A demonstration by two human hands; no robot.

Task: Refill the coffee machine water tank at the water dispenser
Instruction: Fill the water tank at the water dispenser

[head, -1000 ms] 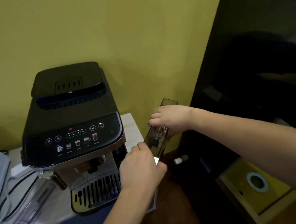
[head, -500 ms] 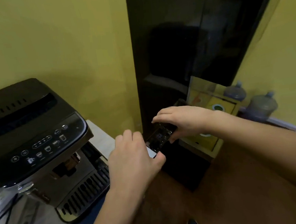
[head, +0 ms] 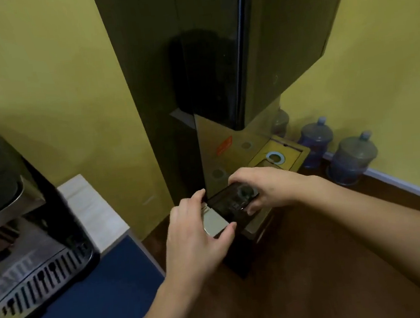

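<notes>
Between both sets of fingers I saw the water tank point(head: 230, 203), its long axis running from the left hand point(head: 198, 233) to the right hand point(head: 264, 188) (each curled onto one end), close against the dispenser point(head: 207, 68).

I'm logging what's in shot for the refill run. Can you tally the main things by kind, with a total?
Large blue-capped translucent water bottles on the floor: 2, a possible third is half hidden
Smoky transparent plastic water tank, held in both hands: 1
Black and steel coffee machine: 1
Tall glossy black water dispenser: 1
Total: 5
</notes>
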